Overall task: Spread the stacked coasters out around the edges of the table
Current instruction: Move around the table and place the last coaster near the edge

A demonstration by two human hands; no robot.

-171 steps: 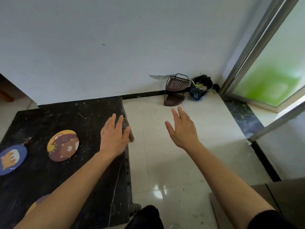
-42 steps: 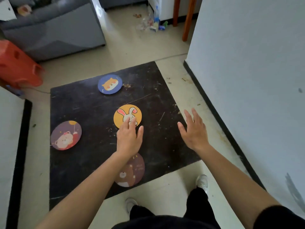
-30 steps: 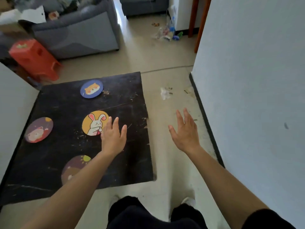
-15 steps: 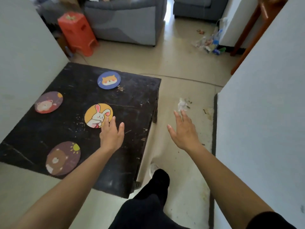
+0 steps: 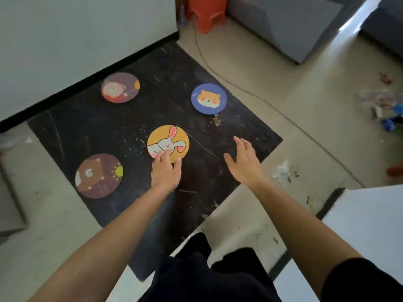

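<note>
Several round coasters lie on the black table [image 5: 91, 125]. A yellow rabbit coaster [image 5: 172, 139] sits near the middle. A blue fox coaster [image 5: 209, 98] is by the far right edge, a maroon bear coaster [image 5: 120, 87] by the wall side, and a brown bear coaster [image 5: 98, 175] by the near left edge. The fingertips of my left hand [image 5: 165, 171] rest on the near rim of the rabbit coaster, fingers spread. My right hand [image 5: 245, 163] hovers open over the table's right part, touching nothing.
A white wall [image 5: 76, 33] runs along the table's far left side. An orange stool [image 5: 206, 12] and a grey sofa [image 5: 290, 22] stand beyond. A cable [image 5: 250, 92] crosses the floor. Litter [image 5: 386, 107] lies at right. A white surface [image 5: 359, 219] is at near right.
The view has swung around the table. My left hand has come forward onto the rabbit coaster's rim. My right hand moved from over the floor to over the table.
</note>
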